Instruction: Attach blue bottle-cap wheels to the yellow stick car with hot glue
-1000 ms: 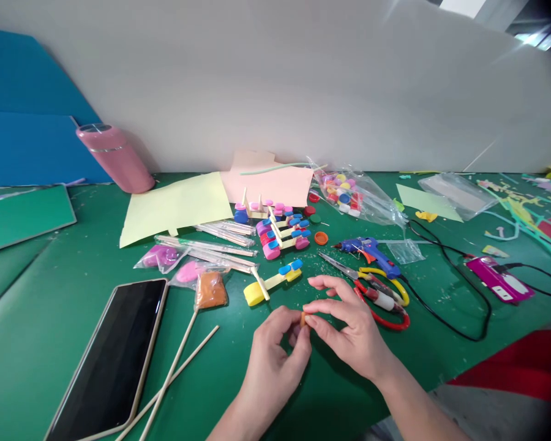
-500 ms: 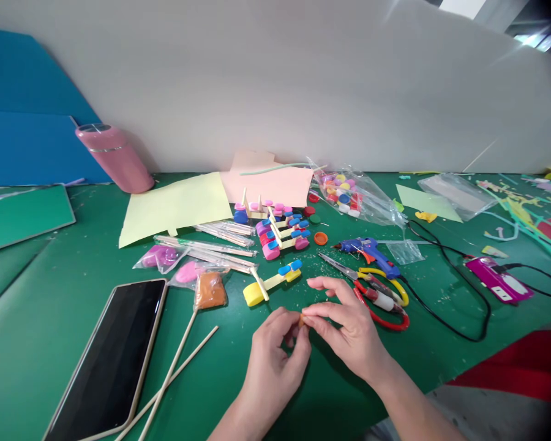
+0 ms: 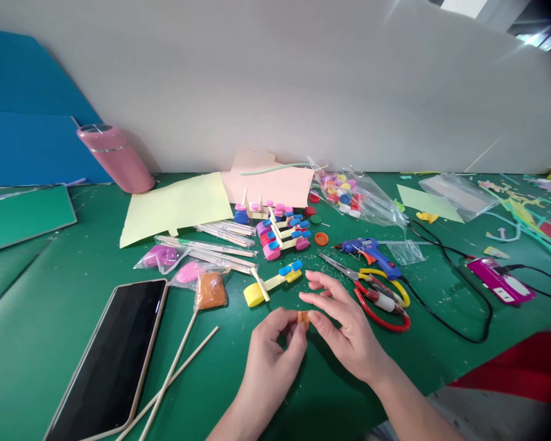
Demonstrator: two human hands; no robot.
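Note:
My left hand [image 3: 273,358] pinches a small orange piece of what looks like modelling clay [image 3: 303,319] between thumb and fingertips. Against or right beside that piece is the thumb of my right hand [image 3: 351,331], whose other fingers are lifted and spread. Just beyond my hands lies a small yellow model [image 3: 254,294] made of bottle caps and wooden sticks, with blue pieces at one end. A clear packet of orange clay [image 3: 211,290] of similar colour rests to the left. Several similar cap-and-stick models [image 3: 280,236] stand farther back.
Scissors [image 3: 381,300] and a blue glue gun [image 3: 370,252] lie to the right, its cable running near a magenta power box [image 3: 500,280]. At left are a phone [image 3: 112,355], wooden sticks [image 3: 177,367] and a pink bottle [image 3: 117,158]. A bag of caps [image 3: 344,193] lies behind.
My right index finger has lifted off the orange piece and my right fingers have spread. More of the piece now shows in my left hand's pinch.

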